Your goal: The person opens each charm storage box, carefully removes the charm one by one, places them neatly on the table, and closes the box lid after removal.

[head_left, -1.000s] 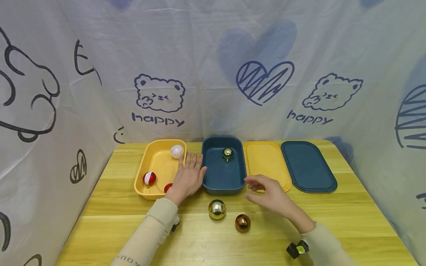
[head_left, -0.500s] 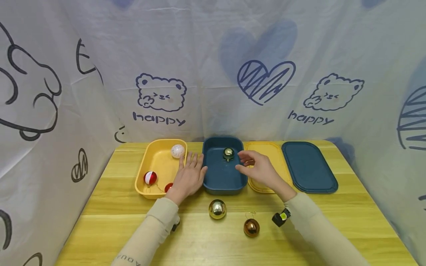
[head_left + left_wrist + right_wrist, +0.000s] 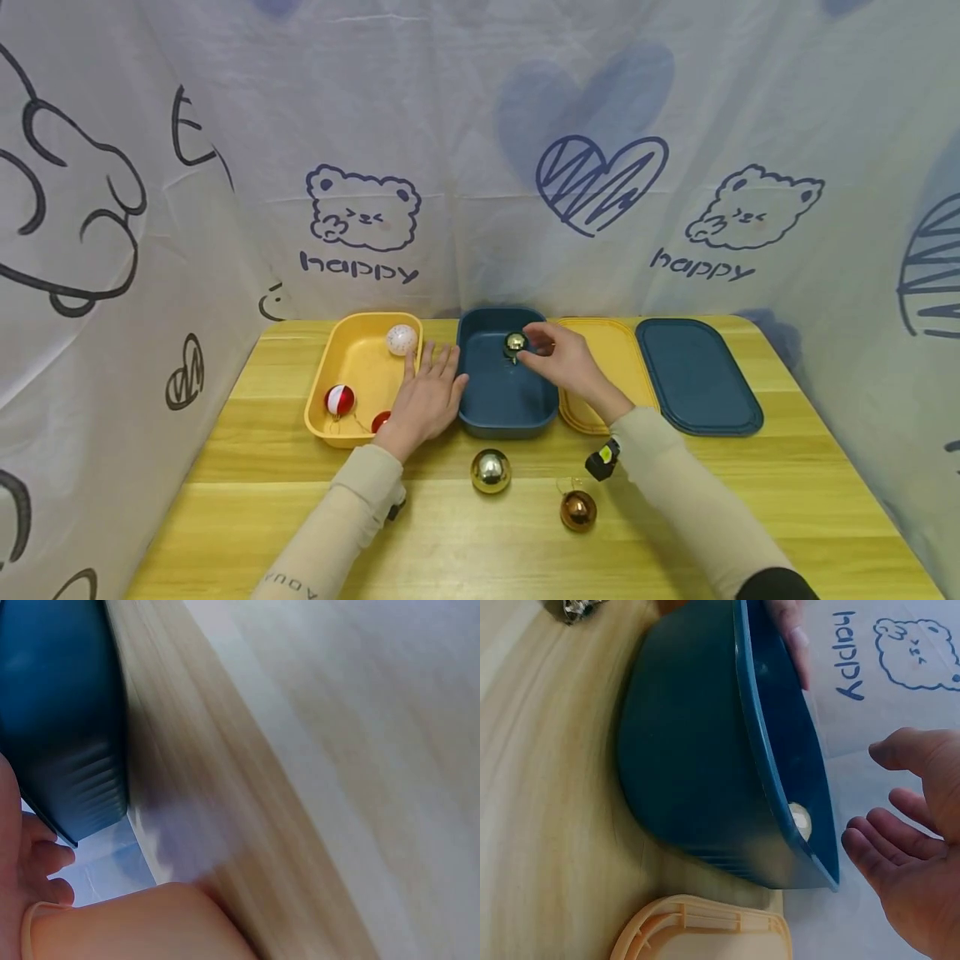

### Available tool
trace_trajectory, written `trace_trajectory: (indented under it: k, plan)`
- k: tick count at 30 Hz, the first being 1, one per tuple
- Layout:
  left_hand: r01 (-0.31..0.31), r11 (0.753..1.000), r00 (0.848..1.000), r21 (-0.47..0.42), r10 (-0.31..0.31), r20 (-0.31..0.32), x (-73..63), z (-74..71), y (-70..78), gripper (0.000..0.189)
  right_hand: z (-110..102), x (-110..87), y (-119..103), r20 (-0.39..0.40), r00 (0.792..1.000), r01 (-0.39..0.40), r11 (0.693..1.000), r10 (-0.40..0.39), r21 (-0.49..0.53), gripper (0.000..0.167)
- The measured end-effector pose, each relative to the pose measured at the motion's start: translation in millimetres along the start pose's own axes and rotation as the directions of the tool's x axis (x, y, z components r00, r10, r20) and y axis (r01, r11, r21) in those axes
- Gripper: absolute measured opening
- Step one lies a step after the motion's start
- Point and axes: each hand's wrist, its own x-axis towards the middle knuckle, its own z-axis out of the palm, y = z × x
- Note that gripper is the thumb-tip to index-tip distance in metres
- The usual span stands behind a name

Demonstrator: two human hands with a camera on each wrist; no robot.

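Note:
My left hand (image 3: 427, 400) lies with straight, spread fingers (image 3: 444, 360) over the right rim of the yellow box (image 3: 318, 398). Beside it is the dark blue box (image 3: 504, 432). My right hand (image 3: 562, 358) hovers at that box's right rim, thumb and fingers parted. In the head view its fingertips appear around a shiny dark green ball ornament (image 3: 515, 342) inside the blue box. The right wrist view shows this hand (image 3: 911, 832) holding nothing, with the ball (image 3: 799, 820) apart from it, partly behind the rim.
In the yellow box are a white speckled ball (image 3: 401, 339), a red-and-white ball (image 3: 340, 400) and a partly hidden red ball (image 3: 380, 421). A gold ball (image 3: 491, 471) and a copper ball (image 3: 578, 510) lie on the table. A yellow lid (image 3: 618, 367) and blue lid (image 3: 699, 375) lie right.
My right hand has moved forward and left from the table to the blue box. The copper ball has rolled to the right. My left hand has stayed in place.

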Motion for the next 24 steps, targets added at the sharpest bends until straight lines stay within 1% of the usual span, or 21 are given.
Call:
trace_trajectory:
  k: [3, 9, 17, 24]
  plan:
    - [0.0, 1.0, 1.0, 0.0, 0.0, 0.003, 0.4, -0.4, -0.1, 0.062, 3, 7.0, 2, 0.005, 1.0, -0.009, 1.0, 0.009, -0.008, 0.051]
    - [-0.004, 1.0, 1.0, 0.001, 0.004, 0.0, 0.6, -1.4, 0.2, 0.062, 9, 18.3, 7, 0.01, 1.0, 0.001, 0.998, 0.0, -0.068, 0.05]
    - [-0.007, 1.0, 1.0, 0.009, 0.007, -0.011, -0.5, -0.2, 0.2, 0.062, 15, 27.2, 13, -0.004, 1.0, -0.029, 0.996, 0.029, -0.084, 0.05]
    - [-0.011, 1.0, 1.0, 0.007, 0.011, -0.022, -1.4, 1.2, 0.5, 0.062, 20, 32.5, 14, 0.006, 0.999, -0.032, 0.992, 0.032, -0.118, 0.05]
